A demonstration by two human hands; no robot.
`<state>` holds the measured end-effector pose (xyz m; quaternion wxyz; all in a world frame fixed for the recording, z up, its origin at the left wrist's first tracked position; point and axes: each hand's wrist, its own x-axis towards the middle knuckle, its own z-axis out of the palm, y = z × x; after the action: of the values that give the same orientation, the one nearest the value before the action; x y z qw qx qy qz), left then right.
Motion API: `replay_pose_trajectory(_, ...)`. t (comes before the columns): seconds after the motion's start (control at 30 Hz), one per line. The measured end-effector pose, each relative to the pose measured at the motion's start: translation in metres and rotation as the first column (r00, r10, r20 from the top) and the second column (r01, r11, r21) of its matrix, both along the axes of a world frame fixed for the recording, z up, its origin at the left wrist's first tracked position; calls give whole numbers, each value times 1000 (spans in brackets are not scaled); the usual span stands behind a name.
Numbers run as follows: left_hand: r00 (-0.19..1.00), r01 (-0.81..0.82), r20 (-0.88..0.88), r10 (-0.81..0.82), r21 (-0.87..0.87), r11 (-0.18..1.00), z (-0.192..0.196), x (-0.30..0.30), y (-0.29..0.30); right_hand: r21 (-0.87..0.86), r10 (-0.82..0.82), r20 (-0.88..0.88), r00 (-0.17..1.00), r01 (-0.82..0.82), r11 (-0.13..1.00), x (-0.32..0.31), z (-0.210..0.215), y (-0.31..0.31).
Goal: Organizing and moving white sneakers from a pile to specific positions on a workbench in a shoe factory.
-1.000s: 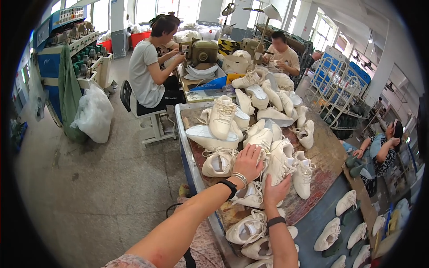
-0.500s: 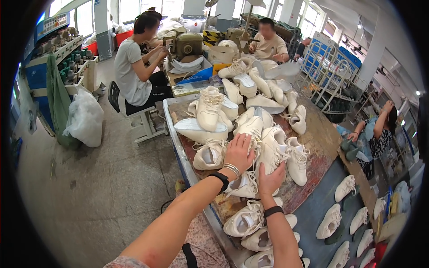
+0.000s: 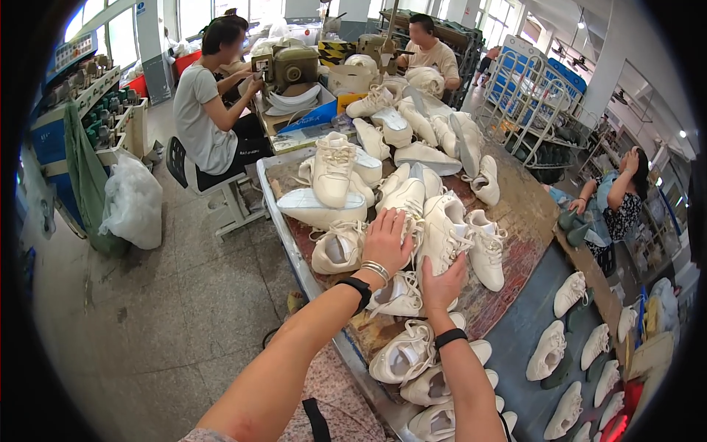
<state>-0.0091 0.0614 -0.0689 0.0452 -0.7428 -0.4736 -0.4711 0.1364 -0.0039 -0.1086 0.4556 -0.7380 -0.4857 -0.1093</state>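
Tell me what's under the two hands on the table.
Cream sneakers: the left hand rests on one, the right hand on another. The table beneath them is covered.

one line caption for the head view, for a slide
Both hands, left and right, rest on white sneakers piled on a worktable.
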Motion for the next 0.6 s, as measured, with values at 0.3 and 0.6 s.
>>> replay_pose_trajectory(0.3, 1000, 6, -5, -7, -6, 1000, 1, 2, -2, 23, 5, 26, 1000, -6, 1000, 1, 1, -2)
replay_pose_trajectory(0.6, 1000, 15, 2, -16, 21, 1000, -1, 2, 2, 53, 9, 18, 1000, -10, 999, 1, 3, -1)
